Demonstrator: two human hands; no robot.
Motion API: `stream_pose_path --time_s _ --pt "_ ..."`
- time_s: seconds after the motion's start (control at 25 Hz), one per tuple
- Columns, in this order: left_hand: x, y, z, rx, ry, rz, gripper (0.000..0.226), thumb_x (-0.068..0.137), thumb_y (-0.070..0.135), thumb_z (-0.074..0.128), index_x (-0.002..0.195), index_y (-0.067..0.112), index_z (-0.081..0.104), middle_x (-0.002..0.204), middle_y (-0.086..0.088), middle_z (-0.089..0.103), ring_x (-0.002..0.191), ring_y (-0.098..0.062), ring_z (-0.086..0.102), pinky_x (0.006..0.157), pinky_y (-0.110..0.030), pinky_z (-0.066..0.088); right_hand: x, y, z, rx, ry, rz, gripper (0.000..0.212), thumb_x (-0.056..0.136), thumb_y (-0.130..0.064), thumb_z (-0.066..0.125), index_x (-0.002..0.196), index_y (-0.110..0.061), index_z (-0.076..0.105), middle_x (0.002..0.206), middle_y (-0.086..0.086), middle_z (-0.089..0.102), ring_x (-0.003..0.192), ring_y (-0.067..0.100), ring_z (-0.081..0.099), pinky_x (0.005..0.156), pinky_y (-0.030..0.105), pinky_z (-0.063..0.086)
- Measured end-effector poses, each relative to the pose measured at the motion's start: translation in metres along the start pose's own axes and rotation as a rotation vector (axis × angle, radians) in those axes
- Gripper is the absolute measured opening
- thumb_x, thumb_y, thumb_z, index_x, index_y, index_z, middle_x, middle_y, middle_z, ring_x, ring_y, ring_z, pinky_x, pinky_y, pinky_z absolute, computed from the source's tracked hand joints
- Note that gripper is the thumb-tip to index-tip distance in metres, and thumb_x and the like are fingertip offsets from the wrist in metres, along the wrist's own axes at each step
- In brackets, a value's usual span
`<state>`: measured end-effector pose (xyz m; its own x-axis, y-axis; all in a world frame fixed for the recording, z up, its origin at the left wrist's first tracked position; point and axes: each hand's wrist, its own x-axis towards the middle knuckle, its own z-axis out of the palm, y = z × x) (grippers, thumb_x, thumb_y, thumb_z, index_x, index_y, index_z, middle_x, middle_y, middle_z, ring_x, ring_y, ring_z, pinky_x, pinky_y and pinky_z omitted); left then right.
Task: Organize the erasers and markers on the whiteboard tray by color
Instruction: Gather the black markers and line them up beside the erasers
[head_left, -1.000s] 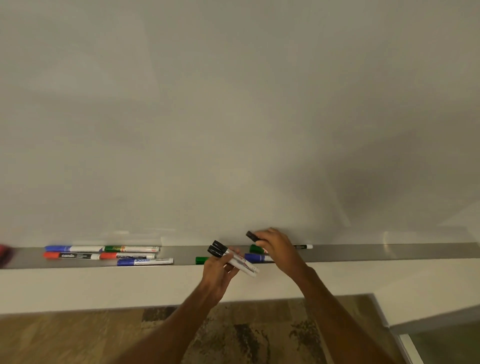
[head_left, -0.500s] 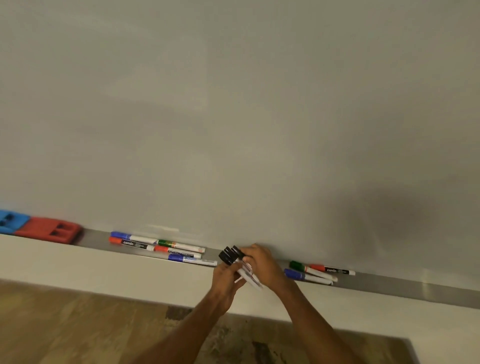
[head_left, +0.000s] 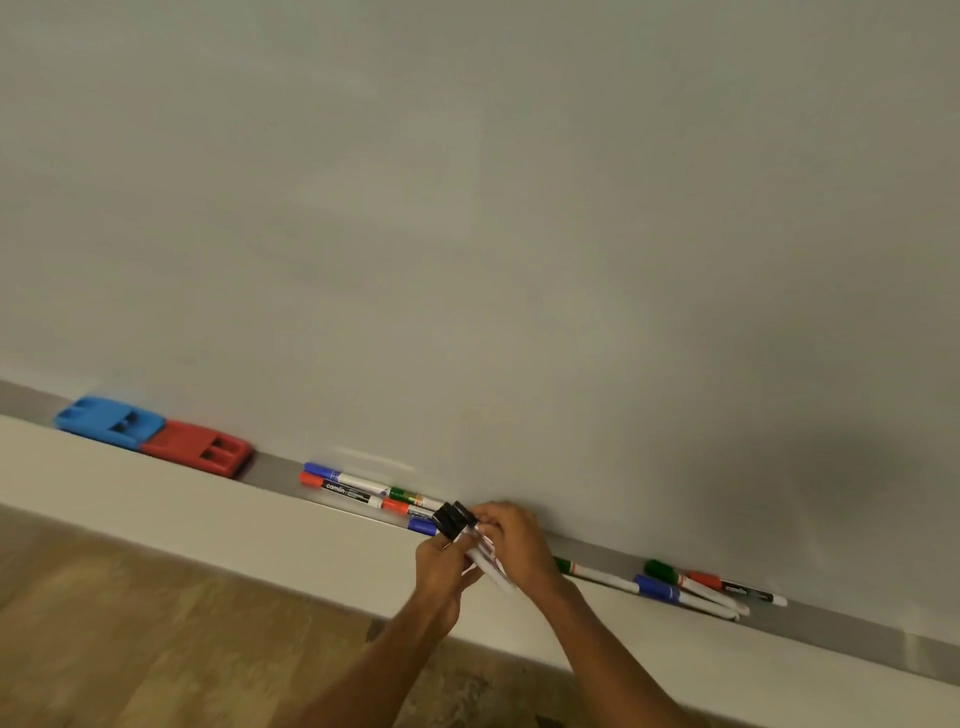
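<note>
Black markers (head_left: 456, 518), gripped in left hand (head_left: 440, 571), right hand (head_left: 521, 543) fingers curled over

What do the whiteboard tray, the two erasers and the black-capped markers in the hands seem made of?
The long grey whiteboard tray looks like brushed metal: dull sheen, a glint near its right end. The blue block eraser and red block eraser look like moulded matte plastic with recessed slots. The black-capped white markers, held by the left hand and right hand, seem smooth plastic, though blurred.
</note>
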<state>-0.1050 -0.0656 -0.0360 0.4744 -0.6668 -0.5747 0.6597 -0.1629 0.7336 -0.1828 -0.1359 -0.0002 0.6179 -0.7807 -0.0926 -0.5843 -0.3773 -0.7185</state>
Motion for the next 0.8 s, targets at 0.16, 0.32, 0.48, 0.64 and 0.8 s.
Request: stream_pose_path --time_s 0.16,0.32,0.48,0.64,0.8 --pt "0.005 0.019 -0.026 -0.022 0.035 0.015 0.013 0.088 0.000 0.056 0.098 -0.004 0.065 0.091 -0.022 0.070 0.082 -0.033 0.066 0.062 -0.033 0.056 0.012 -0.022 0.025 0.047 -0.009 0.023 0.022 0.089 -0.007 0.053 0.108 -0.008 0.066 0.101 0.008 0.068 0.090 0.014 0.063 0.082 0.019 0.051" --pt "0.011 0.037 -0.053 -0.039 0.054 0.042 0.015 0.086 0.002 0.062 0.098 -0.006 0.066 0.092 -0.026 0.070 0.080 -0.034 0.066 0.058 -0.033 0.056 0.026 -0.047 0.051 0.125 -0.015 0.075 0.026 0.086 0.006 0.050 0.102 -0.004 0.067 0.090 0.008 0.065 0.071 -0.003 0.060 0.064 0.000 0.043" --pt "0.017 0.059 -0.080 -0.066 0.094 0.056 0.014 0.085 0.002 0.063 0.097 -0.005 0.065 0.089 -0.025 0.070 0.079 -0.035 0.066 0.061 -0.036 0.057 0.038 -0.071 0.078 0.158 -0.023 0.061 0.026 0.086 0.006 0.050 0.096 -0.011 0.067 0.086 0.005 0.064 0.076 0.006 0.062 0.064 0.002 0.045" --pt "0.025 0.078 -0.110 -0.074 0.146 0.055 0.013 0.086 0.004 0.063 0.098 -0.002 0.064 0.092 -0.023 0.069 0.080 -0.036 0.068 0.064 -0.038 0.057 0.049 -0.092 0.105 0.137 -0.058 0.049 0.022 0.090 -0.002 0.051 0.101 -0.015 0.066 0.095 0.005 0.068 0.085 0.006 0.064 0.071 0.005 0.047" --pt "0.031 0.094 -0.136 -0.109 0.212 0.064 0.007 0.087 0.003 0.061 0.094 0.001 0.062 0.087 -0.018 0.069 0.077 -0.033 0.068 0.055 -0.032 0.053 0.059 -0.111 0.127 0.174 -0.111 0.038 0.022 0.093 -0.010 0.050 0.105 -0.019 0.065 0.110 0.001 0.065 0.100 0.008 0.060 0.074 0.008 0.047"
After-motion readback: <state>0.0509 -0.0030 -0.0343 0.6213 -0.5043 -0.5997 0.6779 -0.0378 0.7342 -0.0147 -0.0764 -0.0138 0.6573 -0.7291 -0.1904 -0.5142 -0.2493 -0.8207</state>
